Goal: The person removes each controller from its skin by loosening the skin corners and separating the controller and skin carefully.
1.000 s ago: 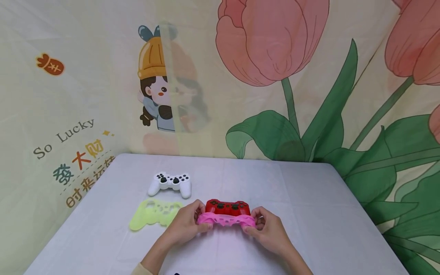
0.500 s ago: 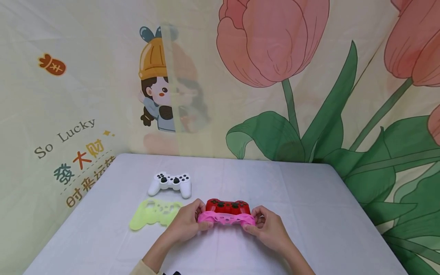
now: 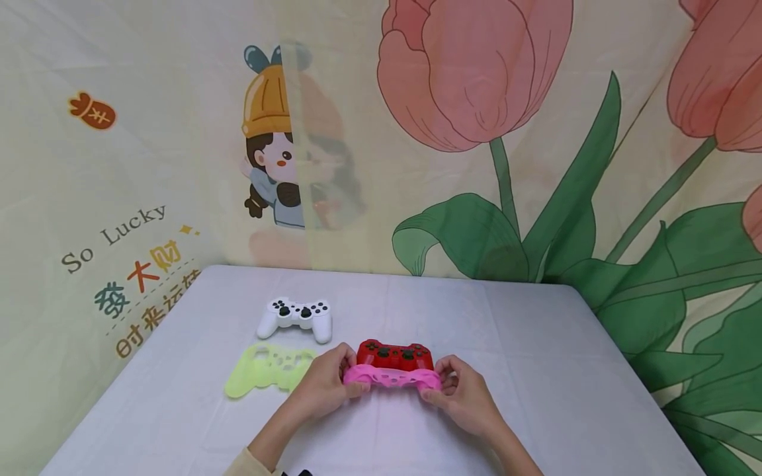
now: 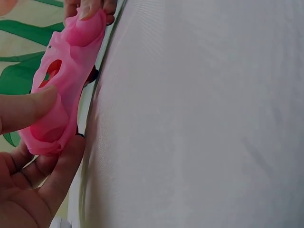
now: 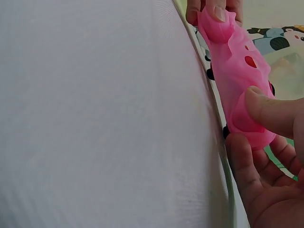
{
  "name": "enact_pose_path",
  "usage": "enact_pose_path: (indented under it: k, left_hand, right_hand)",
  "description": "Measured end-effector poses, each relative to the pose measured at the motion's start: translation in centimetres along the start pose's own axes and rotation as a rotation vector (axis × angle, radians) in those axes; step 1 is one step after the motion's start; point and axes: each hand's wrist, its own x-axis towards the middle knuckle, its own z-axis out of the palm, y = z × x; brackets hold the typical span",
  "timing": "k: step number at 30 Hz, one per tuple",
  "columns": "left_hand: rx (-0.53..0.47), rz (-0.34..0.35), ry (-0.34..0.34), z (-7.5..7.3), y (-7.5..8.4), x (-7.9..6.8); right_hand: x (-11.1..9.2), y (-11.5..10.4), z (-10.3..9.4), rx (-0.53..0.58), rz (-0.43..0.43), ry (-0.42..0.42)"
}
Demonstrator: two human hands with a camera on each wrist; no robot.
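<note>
A red game controller (image 3: 394, 356) with dark sticks is partly inside a pink silicone cover (image 3: 389, 377), which wraps its handle end. At the left end, my left hand (image 3: 326, 380) pinches the cover, thumb on the near side and fingers behind. My right hand (image 3: 466, 395) holds the other end in the same way. In the left wrist view, the thumb presses on the pink cover (image 4: 71, 71) over a handle bulge, and red shows through a hole. The right wrist view shows the right thumb on the other bulge of the cover (image 5: 237, 71).
A white game controller (image 3: 296, 320) lies at the back left of the white-covered table (image 3: 536, 370). In front of it lies a flat yellow-green silicone cover (image 3: 268, 371), partly behind the left hand. A printed curtain (image 3: 369, 198) hangs behind the table.
Both hands keep their hold on the pink cover. The red controller and the cover have shifted very slightly away from me, with the controller tipped a little more upward.
</note>
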Motion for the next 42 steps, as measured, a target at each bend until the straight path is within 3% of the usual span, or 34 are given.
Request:
enact_pose_path:
  k: [5,13,23,33,37,42]
  left_hand:
    - [0.057,0.062,0.014,-0.2,0.0,0.1]
    - [0.128,0.129,0.03,-0.4,0.3,0.4]
    - [0.25,0.241,0.009,-0.5,0.5,0.9]
    - [0.271,0.311,0.018,-0.3,0.5,1.2]
    - [0.279,0.309,0.049,-0.1,0.6,1.2]
    - [0.264,0.237,0.094,0.1,0.7,1.1]
  right_hand:
    - [0.1,0.0,-0.3,-0.019,-0.041,-0.049]
    - [0.6,-0.9,-0.5,-0.203,-0.156,-0.05]
    - [0.7,-1.4,-0.1,-0.269,-0.184,-0.036]
    - [0.7,-1.5,0.0,-0.278,-0.186,-0.002]
    - [0.7,-1.5,0.1,-0.276,-0.177,0.015]
    - [0.8,-1.6,0.2,-0.284,-0.166,0.013]
